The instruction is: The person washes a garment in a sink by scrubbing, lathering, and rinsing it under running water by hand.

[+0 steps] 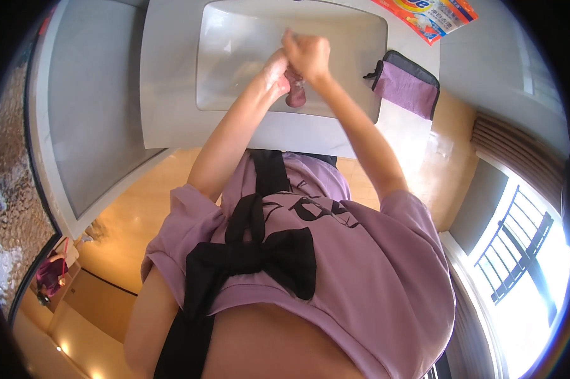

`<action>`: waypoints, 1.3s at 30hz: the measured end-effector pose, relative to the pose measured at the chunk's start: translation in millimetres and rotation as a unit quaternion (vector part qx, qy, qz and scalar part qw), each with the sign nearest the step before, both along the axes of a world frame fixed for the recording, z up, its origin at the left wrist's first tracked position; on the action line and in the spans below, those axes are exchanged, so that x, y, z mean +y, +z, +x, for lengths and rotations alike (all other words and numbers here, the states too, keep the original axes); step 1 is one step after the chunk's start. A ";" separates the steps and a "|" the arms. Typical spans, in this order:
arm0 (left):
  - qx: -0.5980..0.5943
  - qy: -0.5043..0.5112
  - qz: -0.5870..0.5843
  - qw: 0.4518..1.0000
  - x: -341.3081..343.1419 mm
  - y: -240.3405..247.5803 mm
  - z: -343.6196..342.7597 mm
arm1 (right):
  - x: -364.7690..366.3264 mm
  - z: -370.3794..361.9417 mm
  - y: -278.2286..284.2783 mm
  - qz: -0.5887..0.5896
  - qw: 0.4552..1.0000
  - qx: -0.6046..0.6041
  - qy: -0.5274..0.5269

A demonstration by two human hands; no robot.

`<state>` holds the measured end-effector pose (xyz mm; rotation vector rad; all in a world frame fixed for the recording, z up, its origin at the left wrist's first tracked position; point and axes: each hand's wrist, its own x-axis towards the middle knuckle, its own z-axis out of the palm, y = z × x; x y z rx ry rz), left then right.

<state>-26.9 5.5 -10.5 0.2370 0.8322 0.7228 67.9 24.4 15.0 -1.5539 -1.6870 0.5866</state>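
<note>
Both my hands are together above the white sink basin [234,82]. A small, wet-looking mauve cloth [295,96] hangs below them in a bunched lump. My left hand [276,71] is wrapped round the cloth and looks wet, with pale suds on the skin. My right hand [308,55] is closed in a fist against the left one, its thumb raised, and appears to grip the upper part of the same cloth. Most of the cloth is hidden inside my fingers, so its exact kind cannot be made out.
On the pale counter [171,101], right of the basin, lies a folded mauve cloth with black edging [406,87]. An orange and blue detergent pouch [433,18] rests at the far right. A window with a railing [518,252] is at the right; textured glass [13,177] stands left.
</note>
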 end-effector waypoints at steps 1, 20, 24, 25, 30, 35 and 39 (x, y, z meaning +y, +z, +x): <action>-0.037 0.002 0.007 0.999 0.1 0.0 -1.9 | 16.5 4.0 -7.5 -0.028 0.999 0.000 -0.018; 0.365 -0.324 0.339 0.804 29.9 57.4 -71.7 | 7.9 42.9 27.8 -0.360 0.833 0.360 0.218; 0.283 -0.248 0.230 0.898 17.5 45.7 -72.2 | 11.6 33.8 34.0 -0.338 0.816 0.460 0.094; 0.301 -0.250 0.234 0.890 15.7 43.2 -73.5 | 13.4 29.2 35.5 -0.294 0.798 0.525 0.026; 0.121 -0.067 0.195 0.971 9.9 25.3 -72.5 | 19.0 32.7 41.3 -0.301 0.805 0.510 -0.022; -0.010 0.063 0.136 0.989 2.5 39.8 -52.9 | -12.1 3.1 35.1 -0.057 0.933 0.347 0.075; -0.028 0.150 0.033 0.988 1.1 37.5 -33.0 | -26.6 -27.7 39.2 0.208 0.955 -0.038 0.207</action>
